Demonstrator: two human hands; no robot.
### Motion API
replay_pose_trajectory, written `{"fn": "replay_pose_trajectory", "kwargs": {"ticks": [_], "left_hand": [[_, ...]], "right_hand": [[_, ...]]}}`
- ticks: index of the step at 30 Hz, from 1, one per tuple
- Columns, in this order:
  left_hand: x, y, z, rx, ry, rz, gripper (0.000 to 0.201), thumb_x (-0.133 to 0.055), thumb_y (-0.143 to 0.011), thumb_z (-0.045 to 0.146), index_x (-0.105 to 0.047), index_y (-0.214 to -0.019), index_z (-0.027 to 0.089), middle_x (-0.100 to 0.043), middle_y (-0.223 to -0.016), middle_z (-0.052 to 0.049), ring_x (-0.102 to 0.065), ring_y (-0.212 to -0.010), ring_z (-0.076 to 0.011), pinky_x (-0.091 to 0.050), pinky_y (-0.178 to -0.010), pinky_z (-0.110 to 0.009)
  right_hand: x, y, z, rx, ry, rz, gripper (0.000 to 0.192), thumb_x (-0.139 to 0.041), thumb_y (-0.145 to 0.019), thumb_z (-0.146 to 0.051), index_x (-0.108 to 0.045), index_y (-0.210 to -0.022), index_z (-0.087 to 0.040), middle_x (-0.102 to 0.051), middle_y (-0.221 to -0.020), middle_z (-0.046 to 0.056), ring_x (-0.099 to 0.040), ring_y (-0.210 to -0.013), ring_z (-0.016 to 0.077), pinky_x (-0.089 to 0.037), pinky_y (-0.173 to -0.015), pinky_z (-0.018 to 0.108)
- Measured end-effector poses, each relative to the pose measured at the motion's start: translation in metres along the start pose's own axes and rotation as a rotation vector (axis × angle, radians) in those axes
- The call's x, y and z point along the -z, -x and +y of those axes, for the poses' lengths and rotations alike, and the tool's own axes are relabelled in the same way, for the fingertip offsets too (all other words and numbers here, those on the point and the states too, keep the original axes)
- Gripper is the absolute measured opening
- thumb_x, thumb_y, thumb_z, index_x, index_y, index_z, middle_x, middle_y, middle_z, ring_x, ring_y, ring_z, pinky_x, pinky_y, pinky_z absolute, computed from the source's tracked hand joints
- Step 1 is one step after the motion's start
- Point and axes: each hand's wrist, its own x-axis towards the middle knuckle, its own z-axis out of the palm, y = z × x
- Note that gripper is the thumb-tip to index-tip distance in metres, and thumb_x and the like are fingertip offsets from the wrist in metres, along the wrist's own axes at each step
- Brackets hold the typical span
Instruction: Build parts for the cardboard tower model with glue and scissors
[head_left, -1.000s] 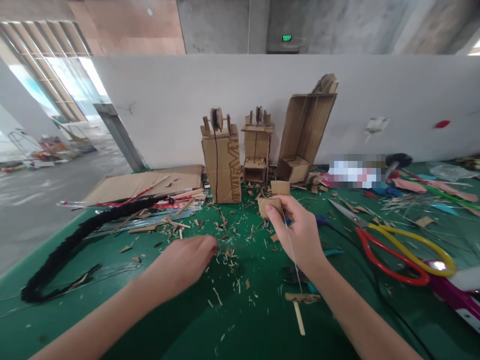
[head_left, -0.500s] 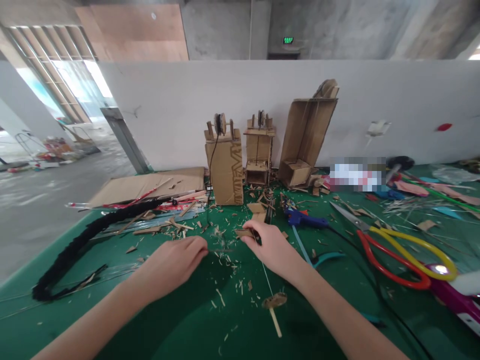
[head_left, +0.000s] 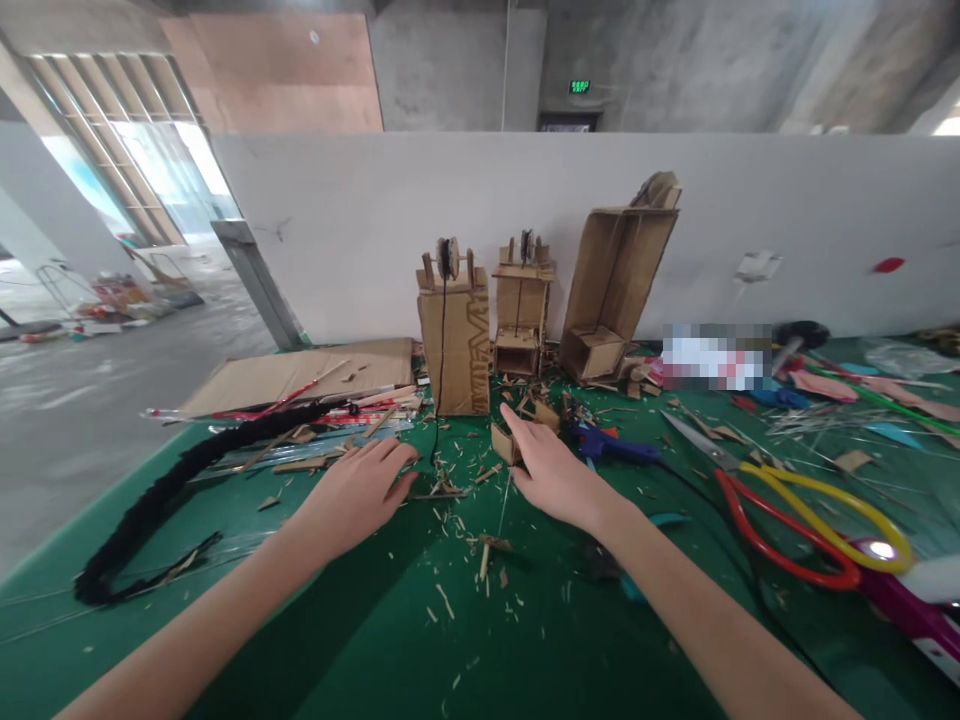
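My left hand (head_left: 367, 487) hovers over the green table with its fingers spread and nothing in them. A thin stick (head_left: 439, 495) lies just to its right among wood shavings. My right hand (head_left: 555, 472) grips a small cardboard box (head_left: 504, 443), index finger stretched along it and thumb on the near side; part of the box is hidden behind the hand. From there a thin pale string (head_left: 505, 505) runs toward me to a small cardboard piece (head_left: 499, 544) with a short wooden stick (head_left: 484, 562). A cardboard tower (head_left: 455, 350) with a spool and black cord stands beyond my hands.
Two more cardboard structures (head_left: 520, 310) (head_left: 616, 275) stand against the white partition. To the right lie a blue glue gun (head_left: 611, 446) and large scissors (head_left: 795, 530) with red and yellow handles. A fuzzy black strip (head_left: 150, 500) curves along the left, beside scraps and a cardboard sheet (head_left: 300, 370).
My left hand has let go of the thin stick and spread its fingers. My right hand has shifted onto the small box, while the cardboard piece on the string has moved away from me and left.
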Motion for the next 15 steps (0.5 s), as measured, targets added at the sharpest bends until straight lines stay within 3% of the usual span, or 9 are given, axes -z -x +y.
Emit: {"fn": "replay_pose_trajectory", "kwargs": {"ticks": [2,5,7,10,12,15], "left_hand": [[0.001,-0.002,0.004,0.007,0.022,0.010,0.024,-0.034,-0.093,0.028,-0.055,-0.101,0.020,-0.062,-0.099,-0.007,-0.059,-0.091,-0.0245,-0.047,-0.077,-0.040],[0.001,-0.007,0.005,0.012,0.023,0.035,0.026,-0.032,-0.092,0.027,-0.056,-0.097,0.020,-0.064,-0.094,-0.006,-0.061,-0.088,-0.0234,-0.047,-0.075,-0.037],[0.000,-0.016,-0.004,0.066,0.012,0.085,0.028,-0.031,-0.092,0.028,-0.058,-0.095,0.020,-0.065,-0.093,-0.006,-0.061,-0.085,-0.0232,-0.047,-0.074,-0.036],[-0.003,-0.042,-0.037,0.239,0.014,0.188,0.032,-0.030,-0.091,0.031,-0.058,-0.102,0.019,-0.065,-0.103,-0.011,-0.060,-0.097,-0.0259,-0.044,-0.084,-0.037],[-0.004,-0.065,-0.067,0.316,0.035,0.161,0.036,-0.030,-0.089,0.028,-0.058,-0.108,0.016,-0.062,-0.109,-0.015,-0.057,-0.102,-0.0292,-0.042,-0.087,-0.041],[-0.005,-0.100,-0.108,0.292,0.100,0.084,0.039,-0.036,-0.082,0.028,-0.060,-0.111,0.016,-0.062,-0.112,-0.015,-0.056,-0.105,-0.0309,-0.041,-0.090,-0.042]], "right_hand": [[0.006,0.005,0.000,0.015,0.099,-0.026,0.078,-0.041,-0.077,-0.006,-0.009,-0.149,-0.010,-0.053,-0.123,0.019,-0.047,-0.112,0.0315,-0.043,-0.090,0.044],[0.020,0.016,0.001,-0.020,0.262,-0.049,0.074,-0.037,-0.079,-0.005,-0.012,-0.149,-0.013,-0.061,-0.102,0.018,-0.054,-0.095,0.0315,-0.045,-0.077,0.045],[0.032,0.025,0.004,-0.057,0.225,-0.067,0.068,-0.039,-0.083,-0.012,-0.019,-0.148,-0.016,-0.063,-0.095,0.015,-0.058,-0.083,0.0280,-0.046,-0.068,0.041],[0.048,0.039,0.008,-0.162,-0.004,-0.122,0.051,-0.037,-0.089,-0.026,-0.038,-0.140,-0.021,-0.067,-0.093,0.011,-0.059,-0.061,0.0181,-0.043,-0.052,0.031],[0.050,0.047,0.009,-0.165,-0.053,-0.119,0.041,-0.038,-0.090,-0.028,-0.052,-0.128,-0.023,-0.069,-0.094,0.009,-0.062,-0.067,0.0183,-0.044,-0.055,0.030],[0.042,0.053,0.007,-0.115,-0.046,-0.074,0.032,-0.039,-0.090,-0.025,-0.062,-0.113,-0.023,-0.069,-0.100,0.007,-0.063,-0.087,0.0213,-0.047,-0.068,0.032]]}}
